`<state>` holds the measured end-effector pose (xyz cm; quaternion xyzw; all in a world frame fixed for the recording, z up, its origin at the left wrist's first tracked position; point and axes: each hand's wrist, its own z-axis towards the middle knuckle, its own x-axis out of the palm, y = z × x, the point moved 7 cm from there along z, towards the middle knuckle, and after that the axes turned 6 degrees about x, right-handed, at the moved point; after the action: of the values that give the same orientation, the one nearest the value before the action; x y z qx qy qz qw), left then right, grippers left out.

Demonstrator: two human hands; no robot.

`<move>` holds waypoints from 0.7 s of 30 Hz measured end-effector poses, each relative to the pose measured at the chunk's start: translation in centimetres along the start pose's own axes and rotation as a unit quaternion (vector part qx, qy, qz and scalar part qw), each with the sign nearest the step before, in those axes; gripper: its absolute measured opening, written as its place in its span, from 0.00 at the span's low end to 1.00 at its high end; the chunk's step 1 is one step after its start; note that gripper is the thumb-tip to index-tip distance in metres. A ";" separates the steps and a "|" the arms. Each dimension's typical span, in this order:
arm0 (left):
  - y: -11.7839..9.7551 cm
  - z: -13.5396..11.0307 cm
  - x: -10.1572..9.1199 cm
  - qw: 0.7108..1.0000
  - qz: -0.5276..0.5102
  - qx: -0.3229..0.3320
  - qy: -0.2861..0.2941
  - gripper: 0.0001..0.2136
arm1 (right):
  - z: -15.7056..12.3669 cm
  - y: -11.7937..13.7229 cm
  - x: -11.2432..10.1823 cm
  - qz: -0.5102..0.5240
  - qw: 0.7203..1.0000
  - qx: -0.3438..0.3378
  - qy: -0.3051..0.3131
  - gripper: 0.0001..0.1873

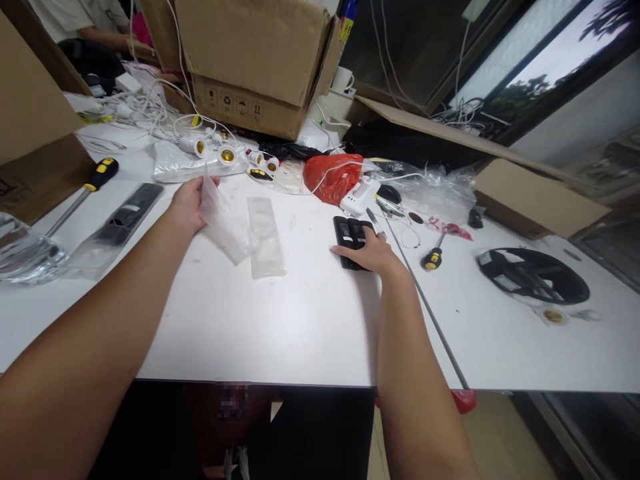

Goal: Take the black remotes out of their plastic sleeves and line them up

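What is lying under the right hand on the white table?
Two black flat devices lie side by side under the right hand. The fingers cover their near ends, so any markings there are hidden.

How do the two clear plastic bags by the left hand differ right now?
The held clear bag is gripped by the left hand at its top end and runs at a slant, looking crumpled. The loose clear bag beside it lies flat on the white table with no hand on it, and looks smoother. They overlap or touch along one edge. Both are slim, see-through and look empty.
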<state>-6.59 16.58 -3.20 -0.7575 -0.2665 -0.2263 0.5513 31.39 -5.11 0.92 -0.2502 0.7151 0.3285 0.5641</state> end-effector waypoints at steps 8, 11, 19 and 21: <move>-0.1 0.2 0.1 1.000 0.015 0.013 -0.001 0.14 | -1.2 -0.2 -0.7 -0.019 0.991 -0.103 0.081 0.63; -0.2 0.2 0.1 1.000 0.010 0.016 -0.004 0.13 | -1.1 0.0 -0.4 -0.033 0.989 -0.113 0.090 0.60; 0.0 0.0 0.2 1.000 0.001 0.002 -0.004 0.11 | -0.9 -0.3 -0.4 -0.020 0.989 -0.122 0.079 0.60; 0.0 0.0 0.2 1.000 0.001 0.006 0.002 0.11 | -0.7 -0.1 -0.7 -0.009 0.988 -0.139 0.061 0.60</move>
<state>-6.37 16.62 -3.07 -0.7540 -0.2658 -0.2257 0.5567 31.20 -5.74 1.71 -0.3525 0.6932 0.4037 0.4819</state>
